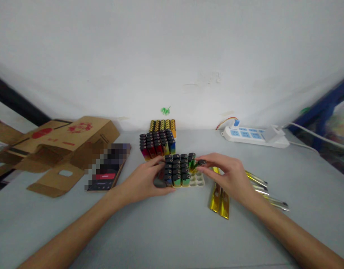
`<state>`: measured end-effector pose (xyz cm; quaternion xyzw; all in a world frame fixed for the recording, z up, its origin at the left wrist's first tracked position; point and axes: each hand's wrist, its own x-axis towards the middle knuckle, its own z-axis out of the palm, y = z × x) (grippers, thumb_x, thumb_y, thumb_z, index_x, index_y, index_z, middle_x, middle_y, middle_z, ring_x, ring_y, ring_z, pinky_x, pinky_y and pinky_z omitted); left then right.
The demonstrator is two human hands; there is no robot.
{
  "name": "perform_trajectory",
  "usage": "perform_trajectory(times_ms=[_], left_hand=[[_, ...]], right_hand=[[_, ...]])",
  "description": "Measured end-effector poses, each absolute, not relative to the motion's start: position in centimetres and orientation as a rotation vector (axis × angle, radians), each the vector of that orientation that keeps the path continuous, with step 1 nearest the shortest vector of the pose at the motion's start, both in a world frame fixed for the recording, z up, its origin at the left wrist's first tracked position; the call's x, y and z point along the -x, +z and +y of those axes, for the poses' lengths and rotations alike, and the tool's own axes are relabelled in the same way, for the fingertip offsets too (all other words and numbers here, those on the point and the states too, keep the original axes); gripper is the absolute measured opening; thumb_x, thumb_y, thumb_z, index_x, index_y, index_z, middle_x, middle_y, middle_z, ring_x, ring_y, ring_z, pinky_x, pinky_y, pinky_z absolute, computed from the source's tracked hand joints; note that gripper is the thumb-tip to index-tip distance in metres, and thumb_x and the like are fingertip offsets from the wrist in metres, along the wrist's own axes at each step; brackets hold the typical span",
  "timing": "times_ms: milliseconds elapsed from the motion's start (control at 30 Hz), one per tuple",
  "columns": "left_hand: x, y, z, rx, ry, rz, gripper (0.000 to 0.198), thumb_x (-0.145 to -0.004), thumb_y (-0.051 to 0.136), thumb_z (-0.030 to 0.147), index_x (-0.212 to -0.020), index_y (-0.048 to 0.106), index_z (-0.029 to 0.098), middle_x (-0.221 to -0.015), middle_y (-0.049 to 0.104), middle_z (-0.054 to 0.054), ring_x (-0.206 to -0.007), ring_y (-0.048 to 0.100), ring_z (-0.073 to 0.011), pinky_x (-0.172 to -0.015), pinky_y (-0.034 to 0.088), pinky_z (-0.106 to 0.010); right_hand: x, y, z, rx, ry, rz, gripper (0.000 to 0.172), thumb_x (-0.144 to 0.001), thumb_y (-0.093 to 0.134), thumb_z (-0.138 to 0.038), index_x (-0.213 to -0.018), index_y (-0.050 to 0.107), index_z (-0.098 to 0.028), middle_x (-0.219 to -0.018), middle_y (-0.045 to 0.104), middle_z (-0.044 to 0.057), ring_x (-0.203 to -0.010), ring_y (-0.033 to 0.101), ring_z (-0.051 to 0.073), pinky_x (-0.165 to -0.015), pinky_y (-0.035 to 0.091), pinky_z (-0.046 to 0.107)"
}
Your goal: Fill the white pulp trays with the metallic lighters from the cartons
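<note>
Bare forearms (85,229) flank a pale tray (196,179) of black-topped lighters (176,172).
Left hand (146,177) curves around the tray's left side, how firmly I cannot tell; right hand (224,168) pinches one tilted lighter (201,163) above the tray's right part. Gold strips (220,200) lie near right; more lighters (157,144) stand far left.
</note>
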<state>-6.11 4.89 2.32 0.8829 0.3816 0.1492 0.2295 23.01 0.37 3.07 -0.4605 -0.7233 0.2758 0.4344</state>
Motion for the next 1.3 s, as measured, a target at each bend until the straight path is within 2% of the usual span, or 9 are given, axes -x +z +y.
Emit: perform_trajectory(times_ms=[200, 267, 433, 600, 700, 833, 1000, 1100, 1300], left_hand=[[6.2, 2.2, 4.9, -2.441, 0.411, 1.054, 0.043, -0.083, 0.085, 0.051, -0.11, 0.074, 0.019, -0.128, 0.068, -0.011, -0.118, 0.07, -0.0315, -0.106, 0.059, -0.045], [6.3, 2.1, 4.9, -2.447, 0.407, 1.056, 0.045, -0.083, 0.085, 0.052, -0.111, 0.073, 0.019, -0.128, 0.068, -0.012, -0.118, 0.07, -0.0316, -0.105, 0.06, -0.044], [6.3, 1.9, 5.0, -2.458, 0.424, 1.03, 0.048, -0.084, 0.084, 0.052, -0.116, 0.072, 0.018, -0.131, 0.067, -0.012, -0.12, 0.07, -0.0314, -0.105, 0.06, -0.043], [6.3, 2.1, 5.0, -2.439, 0.399, 1.03, 0.043, -0.086, 0.082, 0.052, -0.108, 0.074, 0.017, -0.126, 0.067, -0.012, -0.114, 0.071, -0.0307, -0.102, 0.062, -0.043], [6.2, 2.2, 4.9, -2.445, 0.399, 1.036, 0.04, -0.085, 0.083, 0.051, -0.106, 0.074, 0.018, -0.124, 0.066, -0.012, -0.114, 0.071, -0.0305, -0.102, 0.061, -0.043], [6.2, 2.2, 4.8, -2.455, 0.392, 1.061, 0.042, -0.084, 0.084, 0.051, -0.107, 0.074, 0.018, -0.122, 0.067, -0.011, -0.114, 0.071, -0.0307, -0.104, 0.06, -0.044], [6.3, 2.1, 4.9, -2.479, 0.363, 1.076, 0.044, -0.085, 0.082, 0.054, -0.108, 0.074, 0.018, -0.126, 0.067, -0.012, -0.118, 0.07, -0.0325, -0.107, 0.059, -0.045], [6.3, 2.1, 4.9, -2.475, 0.373, 1.079, 0.044, -0.085, 0.082, 0.055, -0.108, 0.073, 0.019, -0.127, 0.067, -0.012, -0.119, 0.07, -0.0323, -0.105, 0.06, -0.043], [6.3, 2.1, 5.0, -2.489, 0.372, 1.063, 0.042, -0.086, 0.082, 0.055, -0.105, 0.073, 0.019, -0.128, 0.067, -0.013, -0.118, 0.07, -0.0309, -0.107, 0.058, -0.043]], right_hand=[[-23.1, 2.6, 0.3, 1.158, 0.797, -1.8, 0.024, -0.098, 0.075, -0.035, -0.119, 0.073, -0.025, -0.1, 0.083, 0.004, -0.085, 0.08, 0.02, -0.08, 0.065, 0.033], [-23.0, 2.3, 0.3, 1.181, 0.809, -1.773, 0.022, -0.095, 0.077, -0.033, -0.114, 0.069, -0.024, -0.096, 0.083, 0.003, -0.083, 0.08, 0.02, -0.077, 0.065, 0.032], [-22.8, 2.5, 0.3, 1.151, 0.614, -1.94, 0.011, -0.097, 0.077, -0.028, -0.102, 0.069, -0.023, -0.089, 0.08, 0.001, -0.076, 0.076, 0.017, -0.074, 0.062, 0.028], [-22.4, 2.5, 0.4, 1.104, 0.361, -2.041, 0.008, -0.1, 0.074, -0.025, -0.103, 0.069, -0.02, -0.101, 0.075, 0.007, -0.089, 0.073, 0.02, -0.081, 0.059, 0.032], [-22.2, 2.2, 0.5, 1.225, 0.268, -2.118, 0.006, -0.101, 0.072, -0.025, -0.098, 0.069, -0.021, -0.1, 0.072, 0.007, -0.086, 0.071, 0.022, -0.08, 0.057, 0.035], [-22.8, 2.6, 0.8, 1.298, 0.279, -2.211, 0.015, -0.102, 0.072, -0.034, -0.093, 0.07, -0.022, -0.1, 0.072, 0.006, -0.089, 0.069, 0.023, -0.085, 0.054, 0.037], [-26.3, 3.8, 1.7, 1.428, 0.219, -2.211, 0.028, -0.11, 0.053, -0.039, -0.097, 0.069, -0.021, -0.096, 0.074, 0.007, -0.086, 0.07, 0.024, -0.083, 0.052, 0.039], [-29.2, 3.6, 2.3, 1.645, 0.081, -2.175, 0.025, -0.107, 0.056, -0.041, -0.101, 0.069, -0.021, -0.102, 0.076, 0.01, -0.092, 0.072, 0.029, -0.086, 0.053, 0.042], [-34.3, 2.9, 2.3, 2.183, 0.072, -2.186, 0.036, -0.096, 0.063, -0.051, -0.103, 0.074, -0.017, -0.106, 0.078, 0.019, -0.093, 0.075, 0.036, -0.081, 0.056, 0.047]])
